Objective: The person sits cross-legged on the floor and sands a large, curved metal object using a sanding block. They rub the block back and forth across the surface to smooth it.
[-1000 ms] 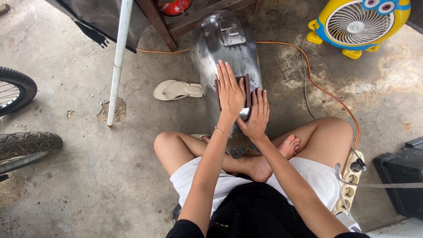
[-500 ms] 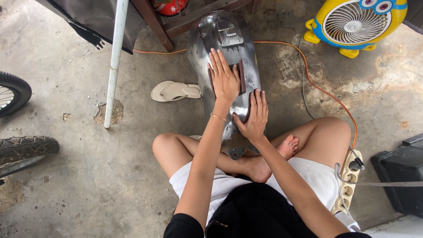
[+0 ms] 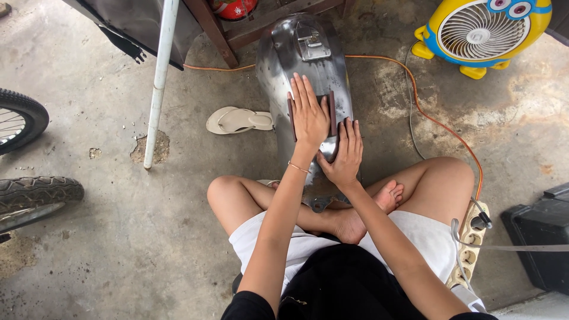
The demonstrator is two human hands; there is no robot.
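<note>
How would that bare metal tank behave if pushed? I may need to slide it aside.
The metal tank looks stiff and fairly heavy. Its rounded, shiny shell probably rocks sideways and feels slippery. The left hand presses a brown sanding sheet on it while the right hand steadies it.

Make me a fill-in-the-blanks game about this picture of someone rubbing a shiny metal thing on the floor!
1. The left hand presses flat on a brown sanding sheet that lies on the bare ____ tank.
2. The right hand rests on the tank, nearer the person than the ____ hand.
3. The fan at the top right is mostly ____ in colour.
4. A single pale ____ lies on the floor left of the tank.

Missing words: metal; left; yellow; sandal
</note>
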